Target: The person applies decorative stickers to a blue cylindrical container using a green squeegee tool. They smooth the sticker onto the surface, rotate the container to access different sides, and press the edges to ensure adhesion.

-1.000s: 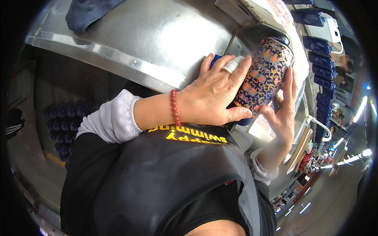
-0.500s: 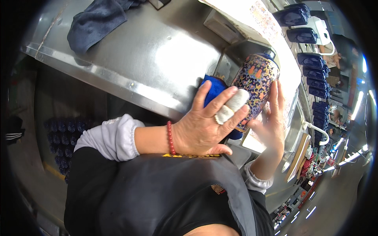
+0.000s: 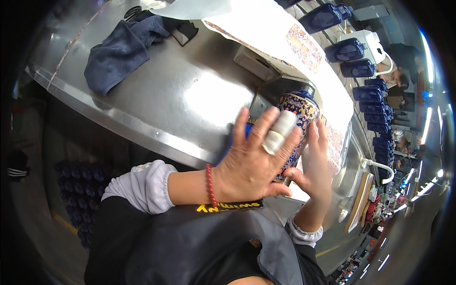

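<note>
A dark blue bottle (image 3: pixel 299 108) with a colourful floral pattern lies tilted, its neck pointing away from me. My left hand (image 3: pixel 251 164) rests over its near side, fingers spread and stretched. One finger of that hand wears a thick white wrap (image 3: pixel 280 133), which lies against the bottle. Along the bottle's right side, my right hand (image 3: pixel 313 164) is slightly blurred, its fingers straight and its thumb apart near the bottle's lower end. Part of a bright blue cloth or pad (image 3: pixel 248 128) shows beside my left fingers. My left hand hides much of the bottle's lower body.
The metal worktop (image 3: pixel 175 95) carries a grey-blue cloth (image 3: pixel 116 57) at far left. White sheets with floral prints (image 3: pixel 266 33) drape beyond the bottle. Several dark blue bottles (image 3: pixel 346 50) line the right; more stand in the shadow at lower left (image 3: pixel 80 190). A white curved pipe (image 3: pixel 380 167) is at right.
My view has shifted. My left hand has slid farther up toward the bottle's neck and covers more of it. A different part of the pattern shows near the top.
</note>
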The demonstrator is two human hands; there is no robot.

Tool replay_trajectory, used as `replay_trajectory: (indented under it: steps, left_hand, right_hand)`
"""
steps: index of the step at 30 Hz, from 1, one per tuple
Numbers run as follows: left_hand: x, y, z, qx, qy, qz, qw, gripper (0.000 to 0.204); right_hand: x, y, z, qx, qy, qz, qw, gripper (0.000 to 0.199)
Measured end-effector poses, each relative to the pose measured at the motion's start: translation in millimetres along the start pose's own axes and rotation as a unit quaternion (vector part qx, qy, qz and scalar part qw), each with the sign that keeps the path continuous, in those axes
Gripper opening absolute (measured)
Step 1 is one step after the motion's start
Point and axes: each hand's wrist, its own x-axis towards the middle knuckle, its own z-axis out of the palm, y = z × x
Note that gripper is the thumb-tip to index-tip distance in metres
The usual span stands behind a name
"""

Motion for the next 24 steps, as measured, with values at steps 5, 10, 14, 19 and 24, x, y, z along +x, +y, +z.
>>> replay_trajectory:
  steps: [5,10,14,19,24]
  left_hand:
    - [17.8,4.2,2.7,0.004,0.018,0.039,0.999,0.112]
    - [22.2,-7.0,-2.8,0.042,0.023,0.001,0.999,0.109]
    - [31.1,-7.0,7.7,0.027,0.050,0.010,0.998,0.107]
    - [32.3,-21.2,1.4,0.050,0.022,-0.033,0.998,0.105]
    - [40.1,-21.4,4.6,0.065,0.021,-0.015,0.998,0.099]
  right_hand:
    - [2.0,-0.7,-1.8,-0.063,-0.016,-0.025,0.998,0.114]
    - [4.6,-7.8,-4.2,-0.064,-0.017,-0.021,0.998,0.113]
    - [6.8,-8.8,-3.7,-0.109,-0.020,-0.056,0.992,0.112]
    - [7.1,-7.3,-0.2,-0.032,-0.010,-0.036,0.999,0.112]
    - [6.4,-6.0,0.7,-0.032,-0.014,-0.041,0.999,0.112]
